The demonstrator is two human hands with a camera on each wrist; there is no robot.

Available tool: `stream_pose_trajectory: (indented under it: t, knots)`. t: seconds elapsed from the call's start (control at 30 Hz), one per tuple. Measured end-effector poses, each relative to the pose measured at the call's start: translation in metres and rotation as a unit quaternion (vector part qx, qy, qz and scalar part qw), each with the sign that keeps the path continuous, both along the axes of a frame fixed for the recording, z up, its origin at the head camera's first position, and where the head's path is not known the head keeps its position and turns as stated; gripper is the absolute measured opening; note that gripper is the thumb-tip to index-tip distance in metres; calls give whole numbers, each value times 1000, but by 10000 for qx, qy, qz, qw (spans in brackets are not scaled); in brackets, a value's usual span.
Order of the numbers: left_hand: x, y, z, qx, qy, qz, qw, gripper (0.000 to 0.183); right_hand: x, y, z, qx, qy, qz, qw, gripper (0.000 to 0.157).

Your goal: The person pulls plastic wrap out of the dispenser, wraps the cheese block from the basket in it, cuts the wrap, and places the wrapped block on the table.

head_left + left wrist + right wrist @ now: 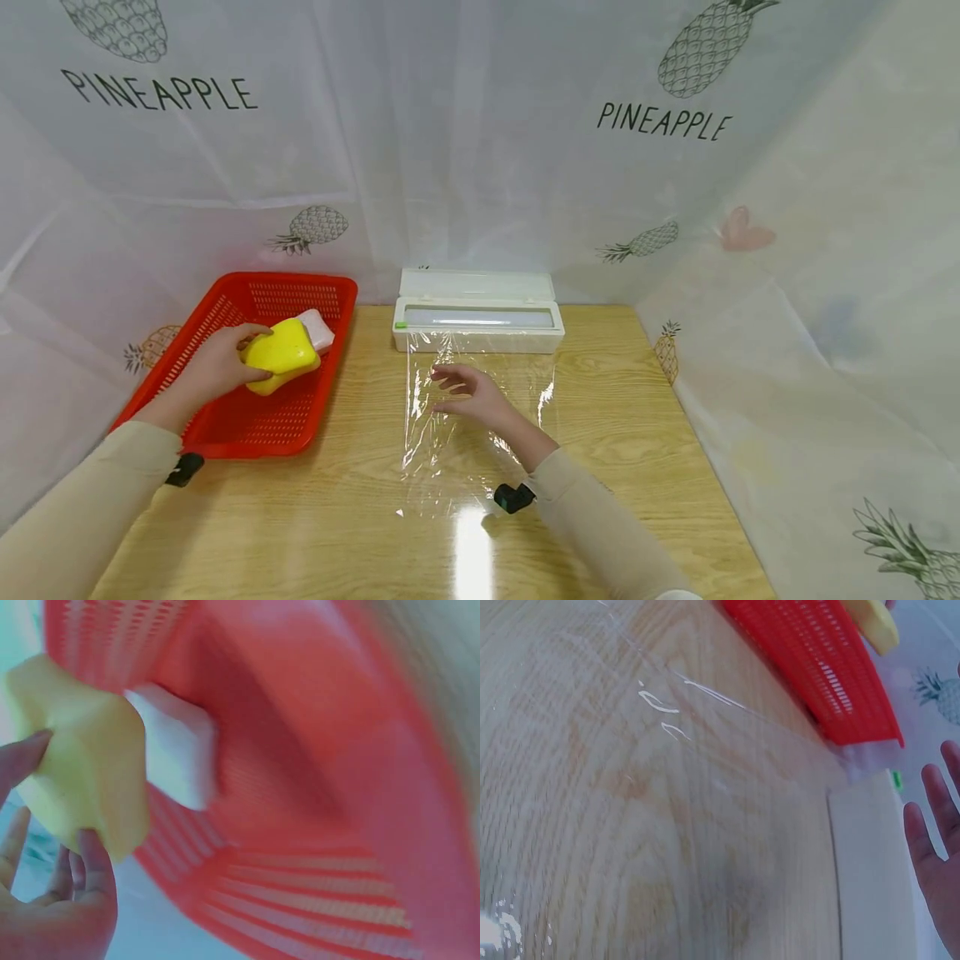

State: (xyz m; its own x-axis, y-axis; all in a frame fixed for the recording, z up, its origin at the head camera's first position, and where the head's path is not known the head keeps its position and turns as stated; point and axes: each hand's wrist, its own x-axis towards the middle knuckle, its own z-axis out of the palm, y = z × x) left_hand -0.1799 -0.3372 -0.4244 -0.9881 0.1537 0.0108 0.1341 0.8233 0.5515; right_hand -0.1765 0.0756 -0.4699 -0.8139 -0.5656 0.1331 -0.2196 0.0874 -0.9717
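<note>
My left hand (213,364) holds a yellow sponge (283,354) with a waisted shape, thumb and fingers at its edges, over the red plastic basket (258,450). In the left wrist view, the fingertips press into the sides of the sponge (82,757). A pale pinkish-white block (316,330) lies in the basket just behind it. My right hand (480,398) hovers over a sheet of clear cling film (442,450) with its fingers loosely bent and nothing in them. The film runs out of a white cling film dispenser (480,340), whose lid is up.
The dispenser has a small green slider (401,325) at its left end. A wooden table (645,450) carries everything. Behind and on both sides hangs a pale curtain (480,150) printed with pineapples.
</note>
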Motion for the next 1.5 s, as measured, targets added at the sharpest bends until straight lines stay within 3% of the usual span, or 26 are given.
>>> stream_pose_trajectory:
  t: [0.27,0.37,0.5,0.73,0.97,1.2,1.33,1.5]
  knots:
    - [10,58,22,308,437,-128,9985,62,3,25,5,-119,17,-356,9993,61]
    - [12,78,26,492,396,-284,9976,62,4,34,5,-180,-24,-480,9987,62]
    - [14,104,24,685,292,-508,9959,62,2,45,-6,-386,-83,-575,9976,62]
    - [13,150,5,1148,275,-796,9898,59,6,59,-21,-829,-201,-867,9926,63]
    - [12,191,-17,1633,239,-1064,9805,57,19,65,-20,-761,-341,-645,9944,58]
    - [27,227,-43,1774,-28,-1205,9767,59,32,69,-31,-821,-606,-809,9915,48]
    - [34,244,-53,1773,111,-1339,9749,59,39,70,-39,-814,-811,-1090,9874,47]
    - [38,255,-61,1922,57,-1170,9743,61,43,75,-47,-1113,-1052,-1412,9781,48]
